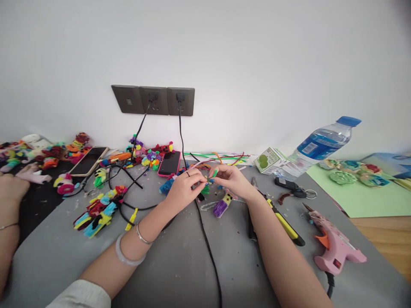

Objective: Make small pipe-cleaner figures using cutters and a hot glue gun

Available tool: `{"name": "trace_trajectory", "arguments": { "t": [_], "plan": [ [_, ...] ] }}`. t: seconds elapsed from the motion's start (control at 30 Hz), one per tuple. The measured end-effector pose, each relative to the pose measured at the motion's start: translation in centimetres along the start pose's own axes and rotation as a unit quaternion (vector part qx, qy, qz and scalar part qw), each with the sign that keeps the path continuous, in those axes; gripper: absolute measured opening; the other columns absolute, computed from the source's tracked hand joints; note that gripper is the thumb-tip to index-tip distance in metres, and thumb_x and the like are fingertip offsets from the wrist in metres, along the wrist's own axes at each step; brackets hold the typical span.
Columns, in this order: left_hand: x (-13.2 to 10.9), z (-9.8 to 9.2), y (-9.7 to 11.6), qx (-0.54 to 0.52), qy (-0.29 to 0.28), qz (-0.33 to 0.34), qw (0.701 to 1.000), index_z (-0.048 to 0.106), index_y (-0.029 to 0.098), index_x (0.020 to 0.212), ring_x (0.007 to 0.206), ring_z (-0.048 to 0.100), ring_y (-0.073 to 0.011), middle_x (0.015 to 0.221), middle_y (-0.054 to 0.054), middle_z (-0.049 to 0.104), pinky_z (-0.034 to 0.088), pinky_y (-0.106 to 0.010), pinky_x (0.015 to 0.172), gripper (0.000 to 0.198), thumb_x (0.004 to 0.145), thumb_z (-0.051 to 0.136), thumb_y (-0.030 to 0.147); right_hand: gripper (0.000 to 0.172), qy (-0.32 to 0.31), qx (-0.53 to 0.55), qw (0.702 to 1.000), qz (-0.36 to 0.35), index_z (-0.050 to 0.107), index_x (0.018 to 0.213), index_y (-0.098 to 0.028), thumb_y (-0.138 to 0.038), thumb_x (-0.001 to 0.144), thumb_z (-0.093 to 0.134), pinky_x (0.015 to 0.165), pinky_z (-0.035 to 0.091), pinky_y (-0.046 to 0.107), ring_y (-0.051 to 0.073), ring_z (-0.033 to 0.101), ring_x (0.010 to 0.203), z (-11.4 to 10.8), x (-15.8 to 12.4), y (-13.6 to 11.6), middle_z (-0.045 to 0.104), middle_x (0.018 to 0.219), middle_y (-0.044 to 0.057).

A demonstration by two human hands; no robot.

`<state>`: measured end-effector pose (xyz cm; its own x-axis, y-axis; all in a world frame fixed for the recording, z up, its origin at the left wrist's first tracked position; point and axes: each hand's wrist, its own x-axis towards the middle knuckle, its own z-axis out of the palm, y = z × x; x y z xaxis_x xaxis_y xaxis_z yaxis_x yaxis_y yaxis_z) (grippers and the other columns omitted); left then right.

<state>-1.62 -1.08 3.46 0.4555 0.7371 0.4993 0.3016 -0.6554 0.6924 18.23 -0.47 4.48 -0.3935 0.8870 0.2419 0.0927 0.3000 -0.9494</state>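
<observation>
Near the middle of the grey table, my left hand [184,187] and my right hand [233,181] meet with fingertips pinched together. Between them is a small fuzzy pipe-cleaner piece [214,174] in green, blue and yellow, mostly covered by the fingers. Just below my right hand lies a small pipe-cleaner figure [222,203] with a purple lower half and a yellow upper half. A blue fuzzy piece [166,185] rests behind my left hand. Pliers [284,222] with yellow and black handles lie partly beneath my right forearm.
A pink glue gun [337,248], keys [297,190], a tilted water bottle [324,143] and a juice carton [269,161] stand or lie at right. Pipe-cleaner dolls [99,211], a phone [169,163] and black cables are at left. Another person's hand [13,188] is at far left.
</observation>
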Motion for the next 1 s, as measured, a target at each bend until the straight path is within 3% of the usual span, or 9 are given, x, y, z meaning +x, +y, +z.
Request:
{"name": "trace_trajectory", "arguments": {
  "t": [0.17,0.4,0.57,0.67,0.8,0.9,1.0],
  "plan": [
    [0.1,-0.1,0.2,-0.008,0.002,-0.001,1.0,0.066,0.021,0.076,0.082,0.06,-0.0195,0.081,-0.006,0.065,0.045,-0.033,0.083,0.015,0.087,0.055,0.023,0.022,-0.012,0.019,1.0,0.02,0.065,0.078,-0.019,-0.041,0.081,0.07,0.059,0.046,0.027,0.014,0.054,0.062,0.2,-0.1,-0.6,0.062,0.075,0.001],
    [0.0,0.0,0.2,-0.001,0.054,-0.013,0.998,0.065,0.02,0.078,0.08,0.06,-0.018,0.08,-0.005,0.065,0.044,-0.03,0.079,0.012,0.086,0.056,0.021,0.021,0.022,0.017,1.0,-0.01,0.062,0.081,-0.02,-0.039,0.081,0.07,0.066,0.046,0.027,0.015,0.055,0.072,0.0,0.1,0.0,0.061,0.079,0.002],
    [0.1,0.2,-0.1,-0.107,0.069,-0.081,0.989,0.07,0.019,0.086,0.073,0.056,-0.0148,0.086,-0.006,0.066,0.039,-0.024,0.059,0.009,0.083,0.062,0.024,0.023,0.007,0.016,1.0,0.008,0.061,0.077,-0.02,-0.04,0.081,0.07,0.064,0.045,0.028,0.016,0.056,0.073,0.0,-0.1,-0.1,0.061,0.08,0.003],
    [0.2,0.6,-0.2,-0.221,0.087,-0.136,0.962,0.071,0.018,0.086,0.072,0.056,-0.0138,0.086,-0.005,0.066,0.04,-0.023,0.059,0.013,0.078,0.068,0.029,0.023,0.002,0.039,0.999,-0.002,0.062,0.075,-0.019,-0.039,0.08,0.072,0.067,0.046,0.028,0.016,0.056,0.075,0.3,-0.1,-0.1,0.062,0.081,0.003],
    [0.3,1.2,-0.1,-0.383,0.09,-0.238,0.888,0.072,0.017,0.084,0.068,0.055,-0.0114,0.08,-0.004,0.064,0.038,-0.021,0.056,0.027,0.069,0.078,0.038,0.023,0.003,0.065,0.998,-0.008,0.062,0.074,-0.019,-0.039,0.078,0.074,0.069,0.048,0.03,0.017,0.058,0.076,0.6,0.1,-0.1,0.063,0.08,0.003],
    [0.3,1.4,-0.1,-0.44,0.088,-0.286,0.846,0.072,0.017,0.082,0.064,0.052,-0.0089,0.075,-0.001,0.062,0.036,-0.02,0.055,0.029,0.064,0.082,0.038,0.023,0.01,0.068,0.998,-0.014,0.063,0.072,-0.019,-0.038,0.076,0.075,0.069,0.05,0.03,0.017,0.059,0.076,0.8,0.2,-0.1,0.064,0.078,0.003],
    [0.3,1.4,-0.1,-0.459,0.102,-0.295,0.832,0.072,0.019,0.081,0.067,0.054,-0.0096,0.075,0.0,0.062,0.036,-0.02,0.057,0.027,0.064,0.082,0.036,0.021,0.02,0.052,0.998,-0.024,0.067,0.077,-0.02,-0.04,0.078,0.073,0.072,0.05,0.032,0.018,0.06,0.08,0.8,0.3,0.0,0.067,0.083,0.005]
  ]
}}
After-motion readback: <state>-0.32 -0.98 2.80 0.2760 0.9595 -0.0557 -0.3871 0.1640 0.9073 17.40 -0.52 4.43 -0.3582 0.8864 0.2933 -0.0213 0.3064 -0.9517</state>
